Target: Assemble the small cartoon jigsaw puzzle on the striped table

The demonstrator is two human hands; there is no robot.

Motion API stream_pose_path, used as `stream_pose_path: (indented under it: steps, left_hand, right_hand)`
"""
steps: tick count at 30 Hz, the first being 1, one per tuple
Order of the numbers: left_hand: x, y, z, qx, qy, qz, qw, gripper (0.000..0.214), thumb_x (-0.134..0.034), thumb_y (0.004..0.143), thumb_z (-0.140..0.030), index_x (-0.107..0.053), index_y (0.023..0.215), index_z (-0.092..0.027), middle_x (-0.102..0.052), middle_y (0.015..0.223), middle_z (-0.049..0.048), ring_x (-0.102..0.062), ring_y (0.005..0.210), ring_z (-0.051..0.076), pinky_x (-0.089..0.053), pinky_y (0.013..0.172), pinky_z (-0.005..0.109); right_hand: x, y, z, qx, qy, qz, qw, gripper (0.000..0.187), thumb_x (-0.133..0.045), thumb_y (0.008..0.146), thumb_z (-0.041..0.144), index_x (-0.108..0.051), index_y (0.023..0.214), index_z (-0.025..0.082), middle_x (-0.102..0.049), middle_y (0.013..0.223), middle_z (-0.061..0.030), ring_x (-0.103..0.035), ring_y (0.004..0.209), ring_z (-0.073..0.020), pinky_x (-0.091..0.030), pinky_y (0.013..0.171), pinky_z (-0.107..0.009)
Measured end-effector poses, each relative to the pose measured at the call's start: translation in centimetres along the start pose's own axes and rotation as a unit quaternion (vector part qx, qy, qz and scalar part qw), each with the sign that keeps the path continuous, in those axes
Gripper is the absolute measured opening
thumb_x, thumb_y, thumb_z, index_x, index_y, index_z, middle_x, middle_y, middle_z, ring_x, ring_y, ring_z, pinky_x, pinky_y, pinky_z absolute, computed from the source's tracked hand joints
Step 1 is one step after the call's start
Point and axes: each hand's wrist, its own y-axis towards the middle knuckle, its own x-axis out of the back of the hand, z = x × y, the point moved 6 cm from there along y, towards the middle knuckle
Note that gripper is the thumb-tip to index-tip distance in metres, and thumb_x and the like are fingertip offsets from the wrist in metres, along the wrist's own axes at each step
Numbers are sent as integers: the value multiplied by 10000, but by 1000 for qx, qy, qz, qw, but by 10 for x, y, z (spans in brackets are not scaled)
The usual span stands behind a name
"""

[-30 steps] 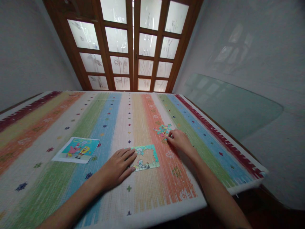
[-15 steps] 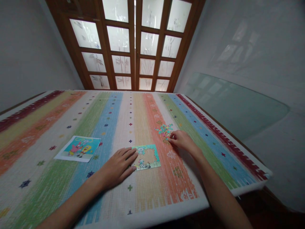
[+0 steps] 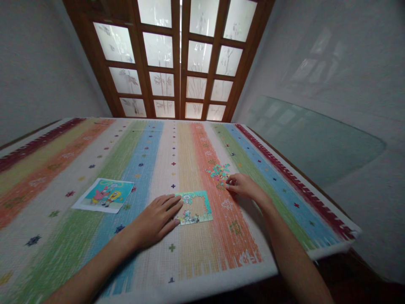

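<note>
A partly joined jigsaw puzzle point(image 3: 207, 205) lies on the cloth in front of me, its border assembled around an opening where the cloth shows through. Across its left edge rests my left hand point(image 3: 163, 217), flat with fingers stretched out, covering that side. Loose puzzle pieces point(image 3: 218, 173) form a small heap beyond the puzzle to the right. Right beside this heap, my right hand point(image 3: 238, 185) has its thumb and fingertips brought together. Whatever may be between those fingertips is too small to make out.
A printed cartoon picture point(image 3: 109, 195) on white paper lies to the left. The striped tablecloth point(image 3: 158, 261) covers the table, whose front edge is near me. A glass panel point(image 3: 316, 131) leans by the right wall, and paned wooden doors point(image 3: 180, 84) stand behind the table.
My right hand has shifted very slightly to the right, away from the heap, with its fingertips still together. My left hand remains on the puzzle's left edge.
</note>
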Motion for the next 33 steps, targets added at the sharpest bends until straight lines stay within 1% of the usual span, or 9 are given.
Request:
stream_pose_path:
  steps: [5, 10, 15, 19, 22, 26, 29, 31, 33]
  left_hand:
    - [1, 0, 0, 3, -9, 0, 1000, 461, -396, 1104, -401, -440, 1509, -185, -522, 1518, 115, -480, 1382, 288, -379, 1162, 473]
    - [3, 0, 0, 5, -14, 1, 1000, 459, -387, 1106, -403, -431, 1517, -204, -528, 1516, 104, -480, 1384, 278, -382, 1163, 464]
    - [3, 1, 0, 5, -12, 6, 1000, 460, -398, 1101, -395, -430, 1516, -199, -523, 1522, 112, -483, 1385, 287, -384, 1162, 471]
    - [2, 0, 1, 7, -16, 3, 1000, 468, -415, 1099, -395, -414, 1532, -217, -512, 1534, 102, -477, 1394, 287, -381, 1167, 469]
    - [2, -1, 1, 4, -13, 3, 1000, 471, -419, 1099, -397, -413, 1533, -214, -509, 1538, 104, -475, 1396, 290, -380, 1170, 475]
    - [2, -1, 2, 7, -21, 6, 1000, 469, -428, 1097, -394, -416, 1528, -211, -508, 1538, 103, -471, 1400, 288, -388, 1168, 485]
    - [4, 0, 4, 11, -49, 5, 999, 459, -425, 1101, -402, -413, 1529, -238, -516, 1534, 83, -486, 1392, 275, -401, 1166, 482]
    - [7, -2, 7, 15, -77, -3, 997, 477, -437, 1096, -411, -383, 1547, -264, -524, 1531, 75, -503, 1384, 273, -413, 1162, 487]
    - [11, -5, 12, 17, -105, -8, 994, 543, -457, 1085, -431, -312, 1586, -280, -512, 1542, 85, -515, 1378, 283, -433, 1151, 495]
  right_hand:
    - [0, -1, -2, -9, -14, 7, 1000, 156, -674, 876, 239, -790, 965, 185, -775, 918, -82, -693, 816, -197, -439, 694, -262]
    - [5, -2, -5, -9, -27, -13, 1000, 216, -631, 847, 142, -784, 986, 204, -776, 976, -85, -694, 893, -211, -456, 764, -259]
    - [6, -3, -5, -7, -40, -18, 999, 251, -586, 848, 130, -775, 1004, 187, -758, 961, -95, -680, 880, -215, -445, 764, -265]
    - [3, -3, -6, -1, -53, -30, 998, 225, -598, 864, 159, -769, 1008, 186, -743, 993, -97, -675, 912, -221, -432, 785, -274]
    - [0, -3, -6, 0, -56, -25, 998, 196, -601, 897, 195, -758, 1014, 184, -734, 1001, -98, -671, 925, -222, -427, 797, -275]
    - [0, -3, 1, 27, -46, -34, 998, 201, -594, 960, 277, -728, 1065, 172, -704, 1066, -117, -659, 968, -225, -429, 835, -280]
    - [-1, -4, 7, 37, -45, -47, 997, 221, -586, 982, 318, -697, 1096, 165, -670, 1094, -121, -653, 969, -223, -431, 827, -282]
    - [-3, -3, 10, 38, -50, -44, 997, 198, -603, 973, 318, -690, 1072, 170, -656, 1079, -111, -648, 961, -219, -429, 816, -278]
    - [-6, -3, 12, 41, -55, -41, 997, 179, -622, 962, 320, -691, 1044, 176, -646, 1064, -103, -644, 942, -214, -427, 809, -277]
